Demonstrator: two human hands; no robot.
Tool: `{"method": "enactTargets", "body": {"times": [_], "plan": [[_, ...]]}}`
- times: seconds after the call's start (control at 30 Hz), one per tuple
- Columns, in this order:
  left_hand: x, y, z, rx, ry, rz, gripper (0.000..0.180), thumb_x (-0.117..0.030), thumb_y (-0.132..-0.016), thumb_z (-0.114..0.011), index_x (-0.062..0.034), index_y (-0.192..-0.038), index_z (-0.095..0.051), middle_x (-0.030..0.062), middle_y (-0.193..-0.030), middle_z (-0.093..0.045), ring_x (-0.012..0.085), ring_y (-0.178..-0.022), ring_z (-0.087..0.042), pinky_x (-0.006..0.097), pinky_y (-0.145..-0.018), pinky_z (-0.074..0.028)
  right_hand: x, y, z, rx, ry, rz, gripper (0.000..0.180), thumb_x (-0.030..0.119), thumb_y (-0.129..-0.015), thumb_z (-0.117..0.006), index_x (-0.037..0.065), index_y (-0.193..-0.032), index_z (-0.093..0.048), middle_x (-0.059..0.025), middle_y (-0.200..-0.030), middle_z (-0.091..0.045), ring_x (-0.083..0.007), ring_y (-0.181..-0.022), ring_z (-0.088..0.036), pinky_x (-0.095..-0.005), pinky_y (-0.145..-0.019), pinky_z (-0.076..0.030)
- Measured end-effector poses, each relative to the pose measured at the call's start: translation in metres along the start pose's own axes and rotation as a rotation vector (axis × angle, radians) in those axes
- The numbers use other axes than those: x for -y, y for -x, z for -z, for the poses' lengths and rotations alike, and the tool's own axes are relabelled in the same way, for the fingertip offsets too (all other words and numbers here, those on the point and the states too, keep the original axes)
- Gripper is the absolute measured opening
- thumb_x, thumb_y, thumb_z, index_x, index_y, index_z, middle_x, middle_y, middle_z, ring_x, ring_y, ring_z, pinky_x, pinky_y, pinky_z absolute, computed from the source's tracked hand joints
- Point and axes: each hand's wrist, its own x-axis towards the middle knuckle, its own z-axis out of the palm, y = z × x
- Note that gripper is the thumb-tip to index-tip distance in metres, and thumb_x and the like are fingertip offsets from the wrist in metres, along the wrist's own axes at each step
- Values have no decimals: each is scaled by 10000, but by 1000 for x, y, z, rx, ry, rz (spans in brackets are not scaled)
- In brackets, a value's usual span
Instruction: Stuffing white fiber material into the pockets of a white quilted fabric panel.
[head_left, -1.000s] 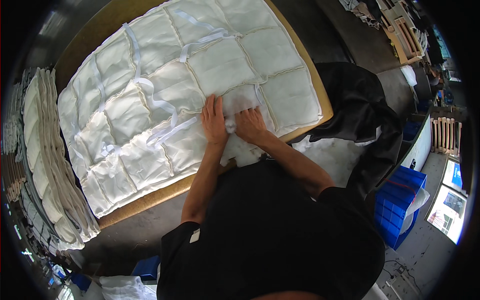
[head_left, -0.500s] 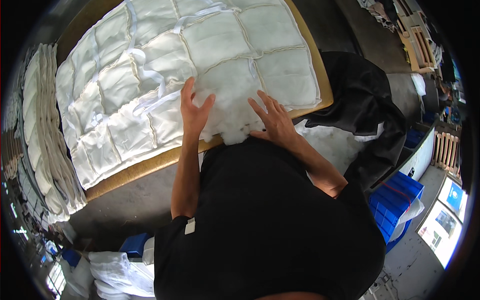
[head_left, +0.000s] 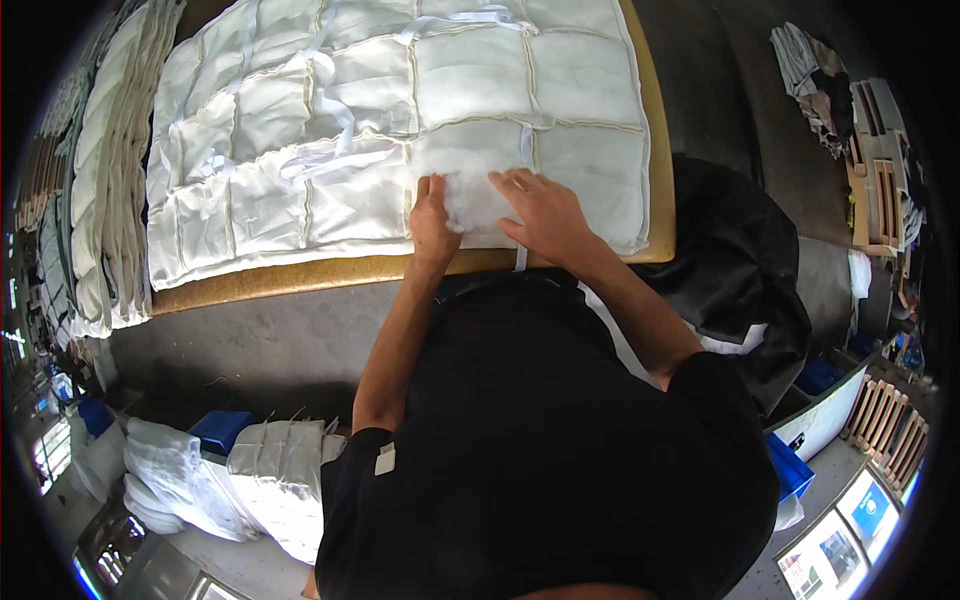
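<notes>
A tuft of loose white fibre stuffing (head_left: 474, 203) lies between my hands on a white quilted pad (head_left: 350, 215) with stitched squares. My left hand (head_left: 436, 222) is closed on the tuft's left edge, its fingers bent and close together. On the other side my right hand (head_left: 548, 215) is open, palm down, thumb apart from the fingers. Its fingertips touch the tuft's right edge. White ribbon ties (head_left: 335, 160) lie loose across the pad's left part, and another tie (head_left: 527, 147) runs beside my right fingers.
Under the pad is a tan-edged work table (head_left: 290, 288). Folded off-white quilted pieces (head_left: 115, 170) hang at its left. Black fabric (head_left: 735, 240) is heaped at the right. Behind me are a blue bin (head_left: 222, 430) and white fabric bundles (head_left: 280, 470); wooden slats (head_left: 880, 200) stand far right.
Both hands have come down onto the stuffing, and the left fingers have closed. The stuffing that hung over the table's front edge is now a smaller tuft on the pad. The view has shifted.
</notes>
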Motion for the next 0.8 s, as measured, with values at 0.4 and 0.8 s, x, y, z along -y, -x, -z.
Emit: {"method": "enactTargets", "body": {"times": [0.4,0.8], "plan": [[0,33,71,-171,600,721,324,119,-856,-564,6,-1144,-662,127,-1132,-661,238,-1076,-656,370,-883,-574,-34,-55,-53,122,103,482,722,194,-743,-784,209,-1425,-550,-32,-1548,-410,-327,-1456,-325,-537,-1115,-345],[13,-16,-10,269,-305,-224,117,-84,-814,-579,-45,-802,-689,148,-1058,-636,324,-1100,-574,473,-873,-477,-78,-97,-44,33,-703,258,399,1,-829,-650,89,-1215,-699,-107,-1225,-696,-270,-1104,-662,-352,-993,-498]]}}
